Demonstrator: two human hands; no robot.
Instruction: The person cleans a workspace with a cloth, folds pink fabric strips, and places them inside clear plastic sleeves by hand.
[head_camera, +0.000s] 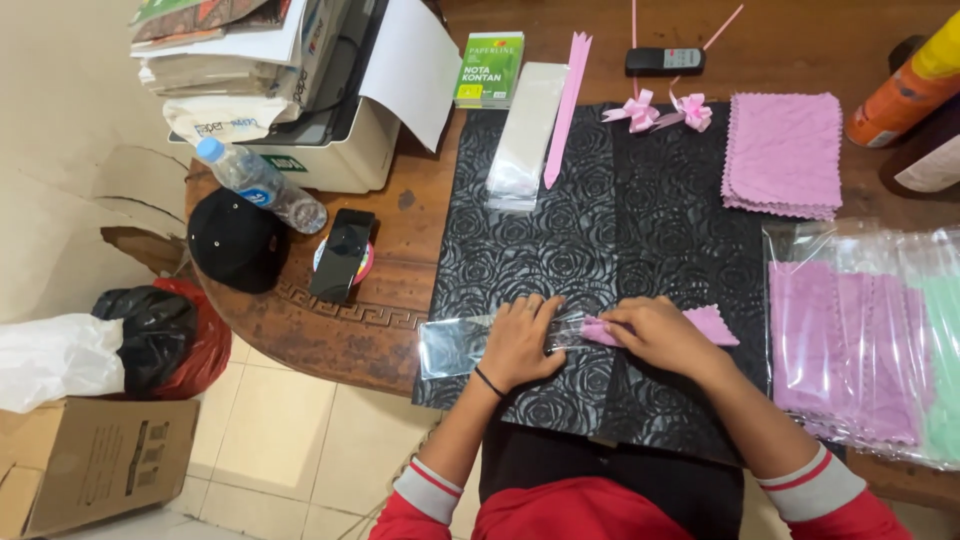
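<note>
Hands, as I logged them: left hand (520, 340) lay flat, pinning a clear plastic sleeve (470, 345) on the black embossed mat (560, 230) near me, while right hand (660, 335) pinched a folded pink cloth (700, 322) at its mouth, insertion seemingly underway, next needing a straight push leftward.

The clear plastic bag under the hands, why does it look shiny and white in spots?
Head view: room light glares off the clear plastic sleeve beneath the left hand; the packed bags at right glare too. The right hand and pink cloth look sharp; edges bend slightly.
</note>
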